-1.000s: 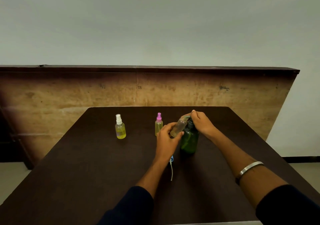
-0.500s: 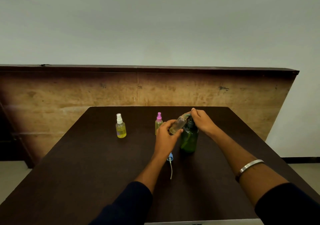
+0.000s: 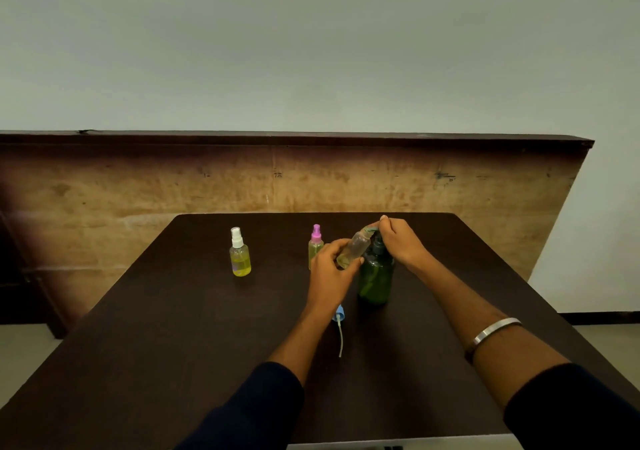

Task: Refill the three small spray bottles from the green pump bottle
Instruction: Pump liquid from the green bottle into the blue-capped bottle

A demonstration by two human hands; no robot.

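Held tilted in left hand (image 3: 329,269): uncapped small bottle (image 3: 355,248), fingers curled round lower body, long axis leaning up and to the right, mouth at spout of green pump bottle (image 3: 375,275). Right hand (image 3: 401,242) on pump head, fingers bent over it; pressing or resting: cannot tell. Pump bottle upright on worktop (image 3: 173,345), just right of left hand. Mouth/spout junction hidden by fingers; alignment unconfirmed. Fill level approx low, hard to read. Blue cap w/ tube (image 3: 339,318) partly behind left wrist
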